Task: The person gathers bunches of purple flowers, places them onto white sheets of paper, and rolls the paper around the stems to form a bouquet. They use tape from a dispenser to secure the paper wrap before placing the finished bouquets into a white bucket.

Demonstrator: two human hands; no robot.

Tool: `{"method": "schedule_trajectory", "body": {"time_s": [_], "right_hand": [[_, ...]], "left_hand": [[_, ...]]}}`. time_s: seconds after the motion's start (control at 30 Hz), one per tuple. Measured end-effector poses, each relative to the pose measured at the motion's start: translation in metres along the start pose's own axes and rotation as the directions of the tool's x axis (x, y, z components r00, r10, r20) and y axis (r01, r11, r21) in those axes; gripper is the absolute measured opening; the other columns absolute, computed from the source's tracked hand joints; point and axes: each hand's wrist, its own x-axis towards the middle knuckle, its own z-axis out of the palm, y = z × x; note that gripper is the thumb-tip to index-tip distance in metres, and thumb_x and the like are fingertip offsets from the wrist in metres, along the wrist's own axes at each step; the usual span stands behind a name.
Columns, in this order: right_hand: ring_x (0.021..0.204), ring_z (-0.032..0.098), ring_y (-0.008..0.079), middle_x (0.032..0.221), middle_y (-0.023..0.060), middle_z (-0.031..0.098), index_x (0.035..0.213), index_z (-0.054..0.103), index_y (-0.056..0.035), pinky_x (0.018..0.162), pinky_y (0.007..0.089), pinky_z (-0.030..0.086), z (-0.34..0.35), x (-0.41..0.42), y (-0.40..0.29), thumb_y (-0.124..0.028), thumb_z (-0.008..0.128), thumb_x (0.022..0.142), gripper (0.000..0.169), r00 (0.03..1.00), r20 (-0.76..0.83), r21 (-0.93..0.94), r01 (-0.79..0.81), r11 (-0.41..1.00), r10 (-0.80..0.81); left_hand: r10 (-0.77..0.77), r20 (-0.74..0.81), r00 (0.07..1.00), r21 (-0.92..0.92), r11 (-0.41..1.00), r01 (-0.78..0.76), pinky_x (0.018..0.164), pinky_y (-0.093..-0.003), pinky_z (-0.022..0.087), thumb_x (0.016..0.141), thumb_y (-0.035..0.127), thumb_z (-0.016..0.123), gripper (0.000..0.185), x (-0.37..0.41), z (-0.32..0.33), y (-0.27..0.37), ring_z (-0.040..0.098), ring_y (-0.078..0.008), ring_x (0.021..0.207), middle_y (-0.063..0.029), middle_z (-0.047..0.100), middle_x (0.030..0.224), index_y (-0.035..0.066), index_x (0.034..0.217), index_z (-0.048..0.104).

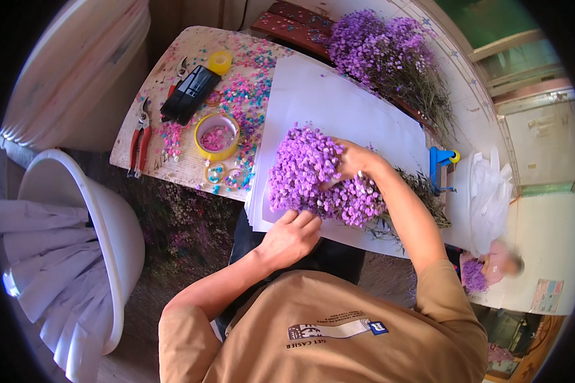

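Observation:
A bunch of small purple dried flowers, like baby's breath [304, 167], lies over white paper sheets [335, 100] on the table, its stems pointing right. My right hand [357, 162] reaches in from the right and grips the bunch behind the front blossoms; its fingertips are partly hidden among the flowers. At the lower edge of the blossoms is my left hand [292, 239], fingers curled and touching or nearly touching them. Whether it pinches anything is hidden.
The wooden tabletop [172, 62] holds pruning shears [140, 139], a phone [190, 95], tape rolls [216, 136] and scattered blossoms. More purple flowers [383, 48] lie behind. A blue tape dispenser [440, 165] stands right; a white tub [110, 215] stands left. Another person [498, 261] sits far right.

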Motion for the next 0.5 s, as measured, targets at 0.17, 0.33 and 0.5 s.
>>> {"method": "schedule_trajectory", "body": {"time_s": [0.17,0.33,0.5], "right_hand": [[0.11,0.066,0.0252,0.118,0.0112,0.073,0.116,0.074,-0.0093,0.103,0.037,0.048,-0.014,0.011,0.003,-0.045,0.092,0.064,0.065,0.981,0.11,0.226,-0.181,0.957,0.159],[0.073,0.066,0.0238,0.079,0.012,0.073,0.084,0.077,-0.0046,0.072,0.0404,0.052,0.022,0.007,0.071,-0.045,0.076,0.077,0.041,0.96,0.129,0.052,-0.257,0.965,0.248],[0.085,0.064,0.0211,0.096,0.0135,0.075,0.106,0.075,-0.0032,0.078,0.0395,0.052,0.079,0.03,0.056,-0.016,0.07,0.08,0.03,0.974,0.179,0.484,-0.207,0.85,0.136]], "left_hand": [[0.04,-0.023,0.999,0.163,0.986,-0.036,0.096,-0.0408,0.042,0.08,0.02,0.063,0.026,0.003,-0.03,-0.018,0.056,-0.0233,0.119,-0.0069,0.061,0.131,0.007,0.102,0.07],[0.134,-0.083,0.988,0.143,0.982,-0.121,0.12,-0.0496,0.026,0.089,0.008,0.06,0.011,0.051,-0.028,-0.025,0.042,-0.0232,0.146,-0.0062,0.051,0.152,0.005,0.096,0.068],[0.052,0.085,0.995,0.067,0.996,-0.057,0.123,-0.0558,0.019,0.085,0.006,0.058,0.008,0.059,-0.047,-0.01,0.038,-0.0343,0.148,-0.0206,0.047,0.153,0.003,0.088,0.065]]}}
